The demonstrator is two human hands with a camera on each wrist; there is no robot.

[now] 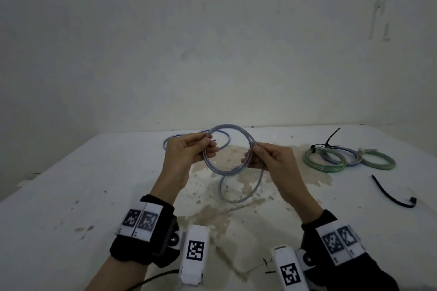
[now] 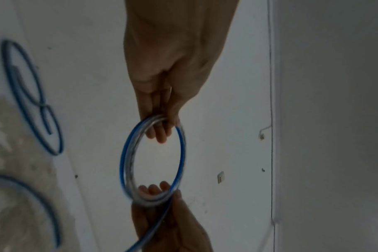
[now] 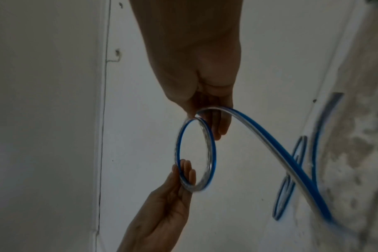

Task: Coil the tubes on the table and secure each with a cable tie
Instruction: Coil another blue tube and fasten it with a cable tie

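Left hand (image 1: 189,149) and right hand (image 1: 269,158) pinching opposite sides of the clear blue-striped tube coil (image 1: 228,149), raised above the table (image 1: 71,196). Head view alone showing tied coils (image 1: 335,158) and loose cable tie (image 1: 392,194). Wrist views blurring tube detail.

White table (image 1: 71,196), big brownish stain (image 1: 236,172) mid-surface. Far left: loose blue-striped tube (image 1: 170,140) lying flat. Right side: green coil (image 1: 324,163), blue-striped coil (image 1: 340,155) and 2nd green coil (image 1: 378,159), overlapping. Black cable tie (image 1: 331,137) on that pile; another black tie (image 1: 390,194) lies apart, nearer.
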